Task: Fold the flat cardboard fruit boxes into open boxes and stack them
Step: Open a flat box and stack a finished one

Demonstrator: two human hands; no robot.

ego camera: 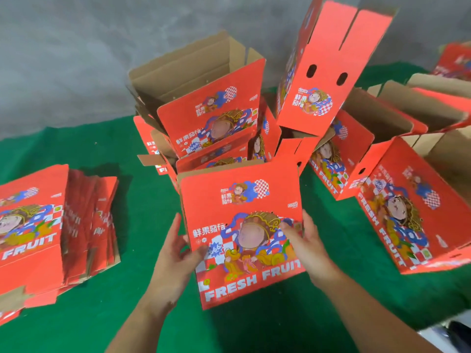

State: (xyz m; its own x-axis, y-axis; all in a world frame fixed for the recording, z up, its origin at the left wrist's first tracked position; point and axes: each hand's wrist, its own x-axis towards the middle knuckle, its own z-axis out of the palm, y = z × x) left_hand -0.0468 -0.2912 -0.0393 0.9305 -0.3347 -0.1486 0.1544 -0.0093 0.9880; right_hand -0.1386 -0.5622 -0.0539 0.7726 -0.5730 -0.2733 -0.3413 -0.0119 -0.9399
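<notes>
Evenly and brightly lit from above, with soft, diffuse light and no hard glare. Short, soft-edged shadows on the green cloth (142,212) beside the stack of flat boxes (51,225) at left, falling to its right, and under the near box (244,238) at centre. Saturated reds, slightly blown out on the upright box (331,62) at far right of centre. Strong wide-angle distortion: straight box edges bowed and leaning outward toward the frame borders. Mild motion blur and softness overall, most marked at the far right edge and along the near left corner; printed lettering at centre legible but soft. Grey wall (76,47) at far side smooth, without visible detail.
</notes>
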